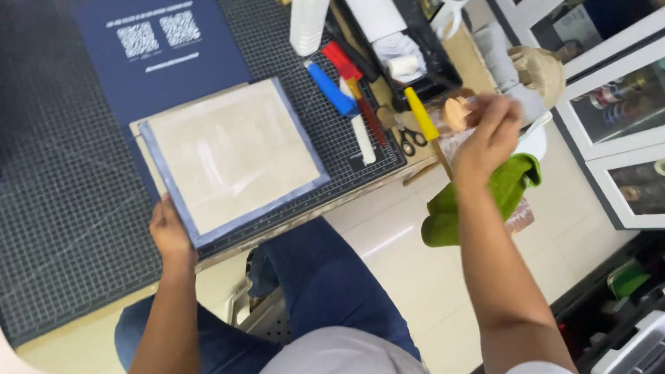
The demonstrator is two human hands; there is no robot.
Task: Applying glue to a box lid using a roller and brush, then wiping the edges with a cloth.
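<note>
Across the left and centre of the frame lies a dark gridded cutting mat (55, 197) on the table. On it at upper left sits a navy printed card (159, 52); just below it, mid-frame, a square board (233, 154) with a pale beige face and a blue-grey border, tilted, its near corner hanging at the table edge.

The beige sheet already covers the board face and looks flat, border even all round, so the covering step appears done. No tool is on the board now, so any pressing or trimming looks yet to come; judgement only.

Left hand (168, 231), lower left of centre, fingers curled round the board's near corner, gripping the edge and steadying it.

Right hand (490, 134), right of centre, raised off the table past its far edge, fingers pinched together. It is blurred; something small and pale may be in the pinch, cannot tell what or whether it is held. A green cloth (508, 193) hangs just below that hand.

Upper centre: a black tray (435, 68) with white paper bits, a white tube (310, 14), and a row of tools on the mat, namely a blue-handled tool (331, 88), a red one (342, 60), a yellow-handled one (421, 113), and small scissors (408, 140). Far right: white glass-front cabinets (635, 110).
</note>
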